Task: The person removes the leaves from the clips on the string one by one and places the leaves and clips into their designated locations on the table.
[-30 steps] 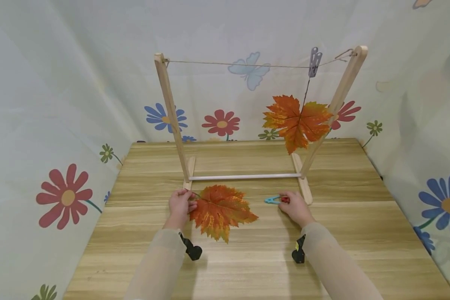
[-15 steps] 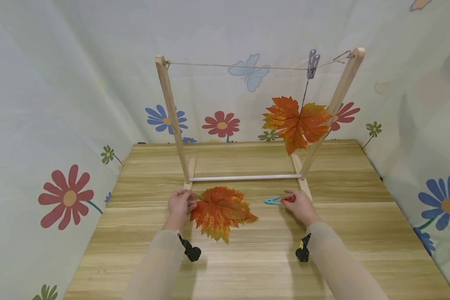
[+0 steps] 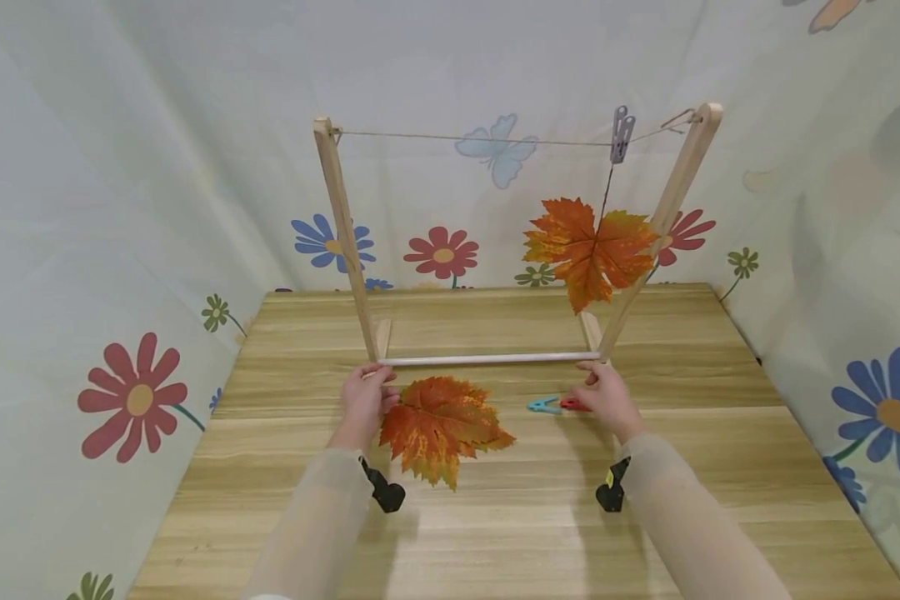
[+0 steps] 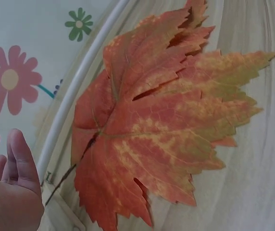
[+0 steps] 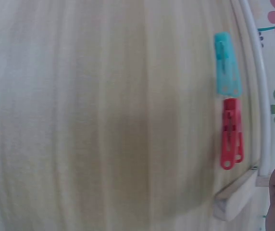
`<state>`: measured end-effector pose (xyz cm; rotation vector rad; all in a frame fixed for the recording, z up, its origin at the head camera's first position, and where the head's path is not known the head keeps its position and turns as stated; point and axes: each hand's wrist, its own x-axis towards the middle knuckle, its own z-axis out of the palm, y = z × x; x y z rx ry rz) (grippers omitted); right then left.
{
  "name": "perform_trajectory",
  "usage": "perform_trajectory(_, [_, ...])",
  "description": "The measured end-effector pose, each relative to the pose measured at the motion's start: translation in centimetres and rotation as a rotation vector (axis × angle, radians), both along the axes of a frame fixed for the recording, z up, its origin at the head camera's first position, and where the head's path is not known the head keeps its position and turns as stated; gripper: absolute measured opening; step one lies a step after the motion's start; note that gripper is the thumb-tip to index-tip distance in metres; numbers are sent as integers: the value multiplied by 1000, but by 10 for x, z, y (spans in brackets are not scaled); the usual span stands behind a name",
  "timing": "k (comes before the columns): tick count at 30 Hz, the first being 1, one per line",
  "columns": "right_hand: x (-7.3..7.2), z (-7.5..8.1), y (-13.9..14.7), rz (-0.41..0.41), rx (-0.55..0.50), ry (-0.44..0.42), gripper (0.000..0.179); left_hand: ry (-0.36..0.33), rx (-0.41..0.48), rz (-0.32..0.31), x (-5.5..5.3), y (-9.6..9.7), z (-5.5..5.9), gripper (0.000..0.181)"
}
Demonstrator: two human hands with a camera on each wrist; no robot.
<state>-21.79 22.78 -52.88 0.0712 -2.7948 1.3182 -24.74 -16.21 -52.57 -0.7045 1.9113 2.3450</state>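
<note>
An orange artificial maple leaf (image 3: 450, 425) lies on the table, its dark stem (image 4: 63, 180) pointing to my left hand (image 3: 363, 404). That hand is near the foot of the left upright; in the left wrist view its raised fingers hold nothing. Beside the foot of the right upright is my right hand (image 3: 607, 396), fingers toward the white rod (image 3: 487, 359); contact cannot be made out. Just left of it, a teal clothespin (image 5: 228, 65) and a red clothespin (image 5: 231, 134) lie end to end on the table, the red one partly covered by the hand in the head view.
A wooden rack with a left upright (image 3: 345, 233) and a right upright (image 3: 663, 225) stands behind the hands. From its string (image 3: 420, 136), a grey clothespin (image 3: 622, 136) holds a second maple leaf (image 3: 588, 250). A flowered curtain (image 3: 195, 167) surrounds the wood-grain table (image 3: 487, 533).
My right hand has let go of the red clothespin and moved forward to the right upright's foot. My left hand has come off the leaf's stem and moved slightly forward to the left upright.
</note>
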Motion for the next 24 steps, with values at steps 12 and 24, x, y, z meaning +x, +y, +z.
perform_trajectory(12, [-1,22,5,-13,-66,-41,46,60,26,-84,-9,16,15,43])
perform_trajectory(24, [-3,41,3,-30,-80,10,43,121,46,-174,-8,28,50,34])
